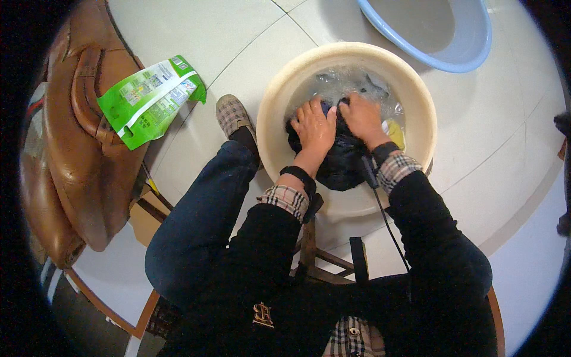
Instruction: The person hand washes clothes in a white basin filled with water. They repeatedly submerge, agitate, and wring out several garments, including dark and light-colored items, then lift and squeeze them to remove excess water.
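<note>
A cream plastic basin [421, 107] holds cloudy, sudsy water. In it a wet dark garment [341, 167] lies bunched towards the near side. My left hand [314, 127] grips the cloth from above, with a fold between thumb and fingers. Just beside it, my right hand [362, 117] curls around another fold of the same garment; its fingertips are partly hidden. Beyond my hands, a greyish cloth [377, 85] shows in the water. A yellow-green cloth [395, 134] sits by the right inner wall, next to my right wrist.
A blue basin [475, 44] with murky water stands on the tiled floor [482, 134] at the far right. To the left, a green printed plastic bag [151, 98] rests against a brown leather seat [84, 147]. A black cord [388, 223] hangs by my right arm. Wooden legs [308, 241] show below the basin.
</note>
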Tool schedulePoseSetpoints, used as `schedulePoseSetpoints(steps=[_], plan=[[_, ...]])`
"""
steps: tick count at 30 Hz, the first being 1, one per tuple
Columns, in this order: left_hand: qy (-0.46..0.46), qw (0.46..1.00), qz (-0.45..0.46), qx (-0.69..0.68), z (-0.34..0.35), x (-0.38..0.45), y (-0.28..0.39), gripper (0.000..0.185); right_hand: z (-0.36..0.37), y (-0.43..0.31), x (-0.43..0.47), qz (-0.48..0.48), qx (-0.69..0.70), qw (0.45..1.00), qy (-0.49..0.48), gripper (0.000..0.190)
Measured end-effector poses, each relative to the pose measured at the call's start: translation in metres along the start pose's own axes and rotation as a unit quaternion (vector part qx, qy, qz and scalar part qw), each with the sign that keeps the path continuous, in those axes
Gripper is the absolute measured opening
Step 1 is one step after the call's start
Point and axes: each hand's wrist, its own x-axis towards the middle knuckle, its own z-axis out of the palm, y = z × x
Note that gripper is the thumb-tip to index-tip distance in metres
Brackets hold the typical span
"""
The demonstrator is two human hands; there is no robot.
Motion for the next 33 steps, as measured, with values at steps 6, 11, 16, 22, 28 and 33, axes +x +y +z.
schedulePoseSetpoints(steps=[6, 11, 16, 22, 28, 33], plan=[[0.077, 0.992, 0.045, -0.088, -0.017, 0.014, -0.015, 0.050, -0.019, 0.018, 0.014, 0.090, 0.144, 0.965, 0.199, 0.057], [-0.061, 0.959, -0.051, -0.271, -0.022, 0.030, -0.019, 0.066, -0.008, -0.003, 0.017, 0.079, 0.192, 0.975, -0.076, 0.063], [-0.135, 0.902, -0.094, -0.399, -0.037, 0.031, -0.013, 0.059, -0.018, -0.025, -0.026, -0.037, 0.234, 0.970, -0.053, 0.045], [0.016, 0.967, 0.021, -0.254, -0.044, -0.027, 0.006, 0.028, -0.034, -0.019, -0.099, -0.091, 0.189, 0.969, 0.132, 0.034], [0.120, 0.982, 0.125, -0.072, -0.018, -0.072, -0.001, 0.028, 0.003, -0.008, -0.124, -0.035, 0.004, 0.992, 0.117, 0.055], [0.109, 0.981, 0.152, -0.051, 0.002, -0.052, -0.005, 0.027, 0.019, 0.001, -0.096, -0.059, -0.023, 0.992, 0.110, 0.063]])
